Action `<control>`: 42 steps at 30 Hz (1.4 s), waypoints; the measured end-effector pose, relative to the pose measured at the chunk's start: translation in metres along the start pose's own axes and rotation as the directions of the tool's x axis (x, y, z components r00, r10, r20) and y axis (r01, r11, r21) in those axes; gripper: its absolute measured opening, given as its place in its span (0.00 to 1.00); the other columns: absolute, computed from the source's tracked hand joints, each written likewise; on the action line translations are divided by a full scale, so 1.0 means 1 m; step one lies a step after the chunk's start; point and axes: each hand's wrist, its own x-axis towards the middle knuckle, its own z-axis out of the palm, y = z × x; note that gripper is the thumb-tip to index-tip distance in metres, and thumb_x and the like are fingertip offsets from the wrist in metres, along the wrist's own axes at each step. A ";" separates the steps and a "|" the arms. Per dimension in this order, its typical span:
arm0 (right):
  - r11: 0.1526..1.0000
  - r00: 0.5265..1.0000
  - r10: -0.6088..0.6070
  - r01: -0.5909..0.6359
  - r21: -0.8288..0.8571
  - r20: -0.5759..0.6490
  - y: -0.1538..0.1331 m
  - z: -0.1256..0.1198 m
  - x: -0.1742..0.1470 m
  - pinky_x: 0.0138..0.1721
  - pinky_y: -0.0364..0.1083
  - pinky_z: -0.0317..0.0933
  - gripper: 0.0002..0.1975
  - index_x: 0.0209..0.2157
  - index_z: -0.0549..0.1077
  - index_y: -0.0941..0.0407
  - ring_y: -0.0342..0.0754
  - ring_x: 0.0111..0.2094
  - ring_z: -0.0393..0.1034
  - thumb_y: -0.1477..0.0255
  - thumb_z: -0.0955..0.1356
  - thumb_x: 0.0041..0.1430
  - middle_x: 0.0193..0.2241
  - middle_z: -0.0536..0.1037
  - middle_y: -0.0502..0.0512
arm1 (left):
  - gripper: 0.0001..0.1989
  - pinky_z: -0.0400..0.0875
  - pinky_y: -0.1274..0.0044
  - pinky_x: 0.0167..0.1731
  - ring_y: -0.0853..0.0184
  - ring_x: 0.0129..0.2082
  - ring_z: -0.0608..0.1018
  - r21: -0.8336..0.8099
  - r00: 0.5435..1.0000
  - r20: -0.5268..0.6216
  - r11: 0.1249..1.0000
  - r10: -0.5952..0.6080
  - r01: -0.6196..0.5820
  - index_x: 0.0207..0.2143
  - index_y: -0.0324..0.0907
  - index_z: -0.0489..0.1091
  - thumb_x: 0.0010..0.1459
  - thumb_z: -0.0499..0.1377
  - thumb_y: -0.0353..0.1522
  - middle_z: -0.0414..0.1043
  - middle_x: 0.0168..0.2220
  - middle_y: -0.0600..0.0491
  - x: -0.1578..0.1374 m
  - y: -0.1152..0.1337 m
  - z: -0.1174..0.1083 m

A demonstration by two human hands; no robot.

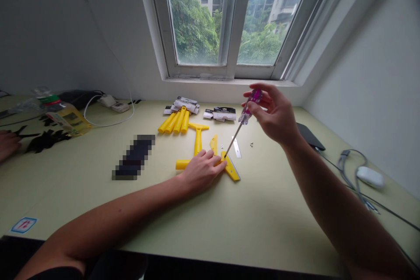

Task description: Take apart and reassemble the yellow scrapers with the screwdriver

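Observation:
My right hand (274,111) grips the clear and purple handle of a screwdriver (236,131), whose tip points down onto the head of a yellow scraper (233,172). That scraper lies on the table with a metal blade along its edge, and my left hand (202,168) is closed over it, pressing it down. Just behind lie a second yellow scraper (197,140), a loose yellow head piece (214,143) and a flat metal blade (236,147). Small screws (251,144) rest right of the blade. Whether the tip sits in a screw is too small to tell.
Several yellow handles (173,123) and cardboard packaging (220,113) lie at the back. A blurred-out dark object (134,157) is to the left, a bottle (70,116) farther left. Cables (352,170) and a white case (370,176) sit right. Another person's hand (9,143) shows at the left edge.

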 end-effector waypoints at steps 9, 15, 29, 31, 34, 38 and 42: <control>0.933 0.995 -0.097 0.097 -0.347 0.016 -0.038 -0.005 -0.008 0.36 0.52 0.73 0.18 0.47 0.74 0.50 0.49 0.32 0.74 0.63 0.71 0.54 0.38 0.77 0.55 | 0.17 0.61 0.70 0.41 0.60 0.43 0.69 -0.005 1.000 -0.002 1.000 -0.008 0.008 0.55 0.43 0.65 0.67 0.46 0.31 0.71 0.47 0.47 -0.001 0.000 -0.002; 0.978 0.995 -0.036 0.055 -0.201 0.098 -0.033 -0.009 -0.006 0.40 0.54 0.73 0.18 0.49 0.73 0.49 0.51 0.38 0.74 0.64 0.70 0.57 0.43 0.76 0.55 | 0.17 0.61 0.70 0.41 0.61 0.44 0.69 -0.006 1.000 0.006 1.000 -0.016 0.016 0.55 0.43 0.65 0.67 0.47 0.31 0.70 0.49 0.47 0.001 0.001 -0.002; 0.999 0.996 0.023 -0.025 0.025 0.089 -0.029 0.007 -0.011 0.37 0.52 0.75 0.25 0.55 0.59 0.44 0.49 0.37 0.75 0.66 0.68 0.58 0.47 0.74 0.54 | 0.18 0.61 0.69 0.41 0.60 0.43 0.69 -0.003 1.000 0.012 1.000 -0.007 0.007 0.57 0.43 0.64 0.68 0.45 0.31 0.71 0.47 0.48 0.000 0.000 -0.002; 0.996 0.993 0.022 -0.031 0.078 0.117 -0.030 0.009 -0.013 0.38 0.51 0.75 0.24 0.55 0.58 0.43 0.48 0.39 0.76 0.67 0.67 0.59 0.53 0.70 0.54 | 0.18 0.61 0.69 0.41 0.60 0.43 0.69 -0.002 1.000 0.014 1.000 -0.008 0.009 0.56 0.43 0.65 0.68 0.45 0.31 0.71 0.47 0.48 0.000 0.000 -0.001; 0.994 0.994 -0.004 -0.008 0.112 0.109 -0.027 0.010 -0.010 0.42 0.51 0.74 0.20 0.52 0.65 0.46 0.50 0.44 0.74 0.66 0.68 0.58 0.50 0.71 0.54 | 0.18 0.61 0.69 0.42 0.60 0.43 0.68 0.000 1.000 0.011 1.000 -0.005 0.005 0.56 0.43 0.65 0.68 0.46 0.31 0.71 0.47 0.48 0.000 0.000 -0.001; 0.996 0.999 -0.010 0.006 0.089 0.037 -0.015 0.008 -0.003 0.46 0.54 0.72 0.16 0.51 0.69 0.47 0.52 0.47 0.73 0.66 0.65 0.61 0.43 0.76 0.54 | 0.17 0.61 0.69 0.41 0.60 0.43 0.69 0.001 1.000 0.005 1.000 -0.006 0.006 0.56 0.43 0.65 0.68 0.46 0.31 0.71 0.46 0.48 0.000 0.001 -0.001; 0.995 0.998 0.044 -0.047 0.084 0.038 -0.011 0.010 -0.004 0.37 0.52 0.74 0.18 0.54 0.66 0.46 0.50 0.39 0.75 0.63 0.64 0.63 0.46 0.75 0.55 | 0.17 0.61 0.69 0.41 0.60 0.43 0.69 0.003 1.000 0.001 1.000 -0.008 0.008 0.55 0.43 0.65 0.68 0.46 0.31 0.71 0.45 0.48 0.000 0.001 -0.001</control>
